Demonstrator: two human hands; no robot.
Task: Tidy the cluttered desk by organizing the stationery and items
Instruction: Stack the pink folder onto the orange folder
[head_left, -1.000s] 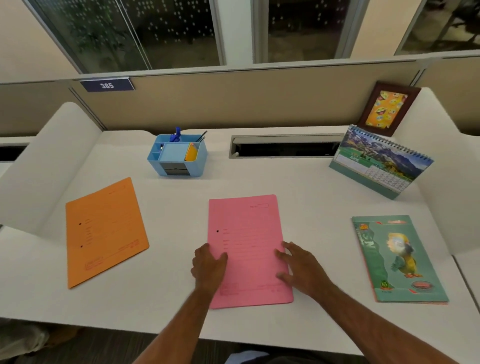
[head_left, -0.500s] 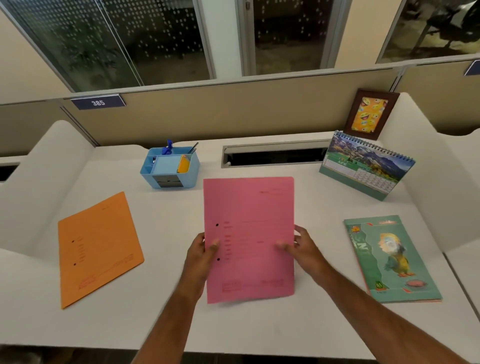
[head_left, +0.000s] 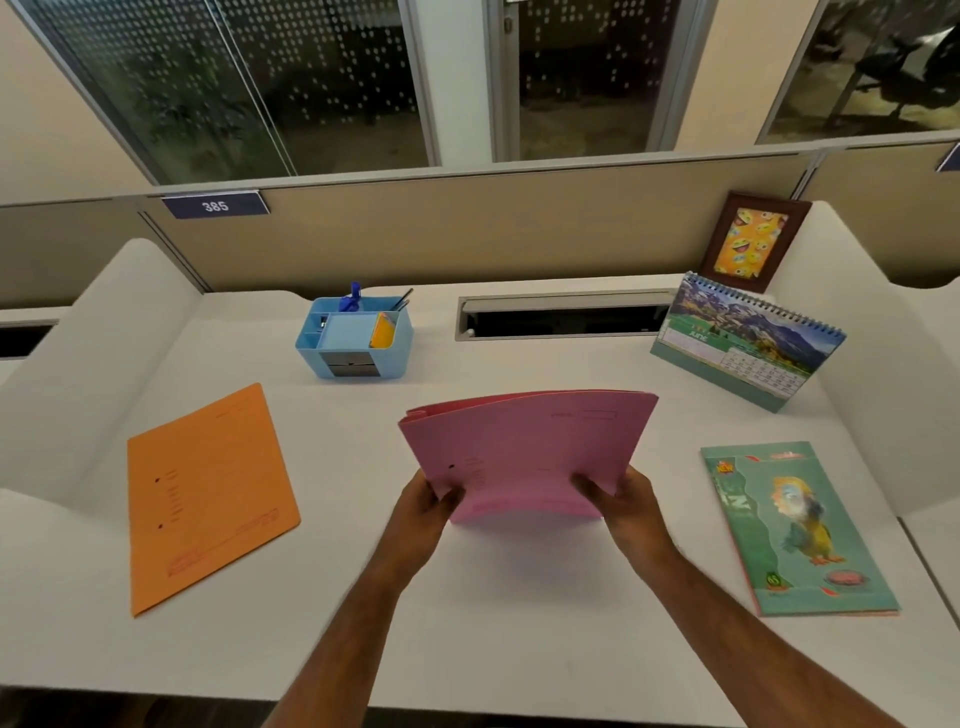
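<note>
Pink paper folder (head_left: 524, 452) is up in the air over the middle of the white desk (head_left: 519, 613), tipped away with its far edge bent. Both hands grip its near edge. The left hand (head_left: 426, 506) pinches the near left corner, thumb on top. The right hand (head_left: 626, 501) pinches the near right corner the same way. The hands are apart, one on each side of the folder. The fingers under the folder are hidden.

A flat orange paper folder (head_left: 208, 493) lies near the left edge of the desk. A green notebook with a parrot picture (head_left: 795, 525) lies by the right edge. A blue plastic desk organizer (head_left: 356, 338) stands near the back edge, left of the middle, with pens in it that are too small to tell apart. A spiral desk calendar (head_left: 748, 343) stands at the back right corner, and a brown picture frame (head_left: 753, 241) leans behind it.
</note>
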